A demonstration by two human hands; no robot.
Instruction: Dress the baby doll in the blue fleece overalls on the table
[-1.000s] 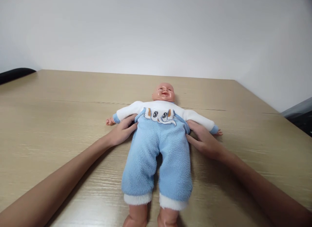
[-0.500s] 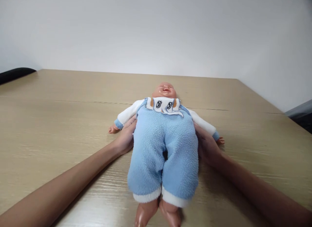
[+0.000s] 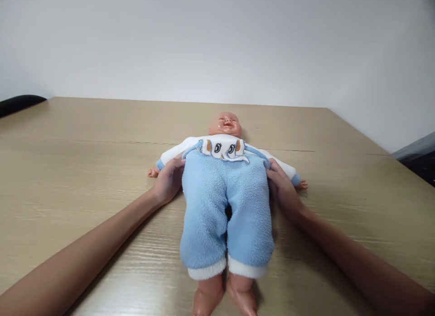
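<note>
A baby doll [image 3: 225, 124] lies on its back on a wooden table [image 3: 84, 171], head away from me. It wears a white top and light blue fleece overalls [image 3: 226, 203] with an elephant patch on the bib. My left hand [image 3: 167, 182] grips the overalls at the doll's left-hand side near the waist. My right hand [image 3: 280, 185] grips the opposite side, fingers curled into the fleece under the strap. The doll's bare feet stick out of the white cuffs at the bottom edge.
A white wall rises behind the table. A dark curved object [image 3: 20, 103] shows at the far left edge, and a dark grey object [image 3: 419, 157] sits past the table's right edge.
The overalls rode up the doll's body to the chin half a second ago and have now come slightly back down. Both hands stayed on the garment's sides and shifted upward with it.
</note>
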